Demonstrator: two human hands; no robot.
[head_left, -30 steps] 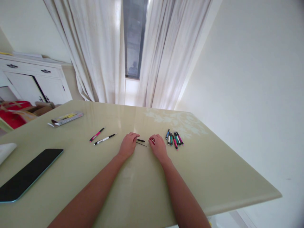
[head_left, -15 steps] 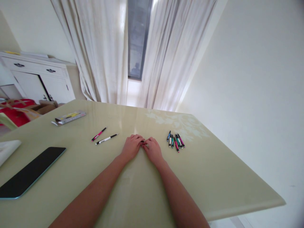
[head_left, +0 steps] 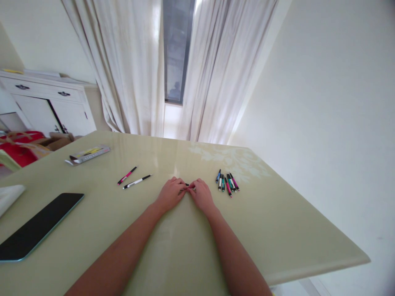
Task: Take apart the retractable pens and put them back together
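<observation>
Near the middle of the table, my left hand [head_left: 170, 195] and my right hand [head_left: 201, 195] meet fingertip to fingertip. Both are closed on a slim dark pen [head_left: 187, 184], mostly hidden by the fingers; only a short black part shows between them. To the left lie a pink and black pen [head_left: 127, 175] and a white and black pen [head_left: 137, 181], side by side and slanted. Right of my hands, several pens [head_left: 227, 183] in blue, white, green, pink and purple lie in a loose row.
The pale green table [head_left: 265, 230] has a leaf pattern at its far right. An opened pen box [head_left: 89, 155] lies at the back left, with a black tablet-like slab [head_left: 41, 226] nearer me. A white object [head_left: 9, 197] sits at the left edge. Curtains and a cabinet [head_left: 49, 102] stand behind.
My hands have drawn slightly apart at the fingertips, and a little more of the dark pen shows. The view has shifted slightly; the other pens lie as before.
</observation>
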